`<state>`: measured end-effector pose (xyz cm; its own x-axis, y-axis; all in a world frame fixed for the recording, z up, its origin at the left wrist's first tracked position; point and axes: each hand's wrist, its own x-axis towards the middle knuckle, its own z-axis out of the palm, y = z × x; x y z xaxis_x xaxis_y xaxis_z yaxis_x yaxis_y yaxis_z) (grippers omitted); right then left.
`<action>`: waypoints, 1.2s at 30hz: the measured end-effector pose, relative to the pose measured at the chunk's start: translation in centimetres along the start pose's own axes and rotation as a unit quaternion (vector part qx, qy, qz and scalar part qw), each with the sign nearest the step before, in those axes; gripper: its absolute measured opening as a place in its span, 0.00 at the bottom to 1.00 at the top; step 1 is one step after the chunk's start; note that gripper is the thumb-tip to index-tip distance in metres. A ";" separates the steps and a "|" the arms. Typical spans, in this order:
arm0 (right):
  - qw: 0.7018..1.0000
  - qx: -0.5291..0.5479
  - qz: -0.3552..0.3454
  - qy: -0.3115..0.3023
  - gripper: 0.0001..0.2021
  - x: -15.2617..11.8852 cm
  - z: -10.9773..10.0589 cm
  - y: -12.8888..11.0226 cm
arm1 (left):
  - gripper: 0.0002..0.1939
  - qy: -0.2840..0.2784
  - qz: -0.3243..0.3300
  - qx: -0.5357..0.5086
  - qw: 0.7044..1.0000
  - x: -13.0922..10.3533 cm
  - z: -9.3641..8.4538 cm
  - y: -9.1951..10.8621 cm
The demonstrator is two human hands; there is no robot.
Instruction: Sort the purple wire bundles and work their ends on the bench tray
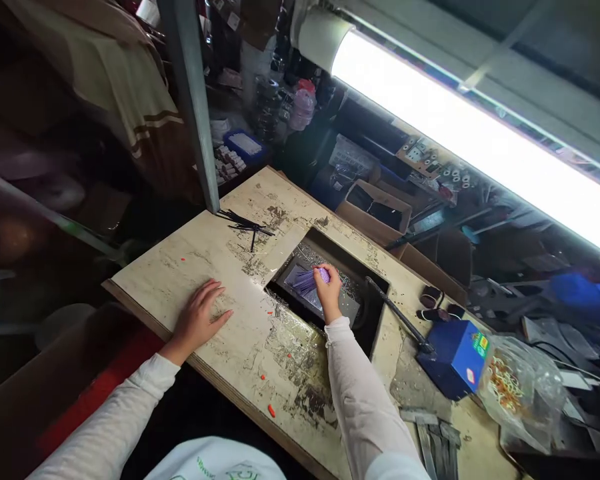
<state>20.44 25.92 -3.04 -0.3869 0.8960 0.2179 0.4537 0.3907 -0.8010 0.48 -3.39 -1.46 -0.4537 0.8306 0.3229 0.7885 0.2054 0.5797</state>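
My right hand point(328, 291) is closed around a bundle of thin purple strands point(305, 280); their loose ends fan out to the left. It is over a dark rectangular recess point(377, 320) in the worn bench, above a grey plate point(347, 305) with small bright bits scattered about it. Whether the strands touch the plate, I cannot tell. My left hand point(200, 317) rests on the pale bench top point(245, 340), fingers extended and nothing held. Beyond it lies a pile of thin black strips point(247, 227).
A black bar point(400, 317) reaches from the recess towards a blue box point(455, 360). Beside the box sits a clear bag of orange and white pieces point(510, 387). Grey strips point(435, 440) lie near the front. A lit tube lamp point(470, 140) hangs low; a metal post point(190, 100) stands at the far-left edge.
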 end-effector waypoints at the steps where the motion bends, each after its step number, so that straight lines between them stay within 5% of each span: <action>1: 1.000 -0.003 -0.007 -0.004 0.14 0.2 0.4 0.4 | 0.24 0.000 0.000 0.000 1.000 0.0 0.0 0.0; 15: 0.997 -0.050 -0.044 -0.040 0.12 1.7 3.0 2.9 | 0.22 0.003 -0.005 -0.005 1.000 0.0 0.2 -0.4; 24: 0.994 0.001 -0.114 -0.002 0.08 2.0 3.6 4.5 | 0.23 0.002 0.003 -0.003 1.000 0.1 -0.1 -0.2; 36: 0.994 0.010 -0.109 -0.008 0.07 1.9 3.6 4.4 | 0.23 0.011 0.014 0.002 1.000 0.2 0.0 -0.2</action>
<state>18.77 28.59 -8.17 -0.4873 0.7868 0.3788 0.3409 0.5708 -0.7470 0.27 -3.30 -1.49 -0.4410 0.8240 0.3557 0.8026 0.1846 0.5672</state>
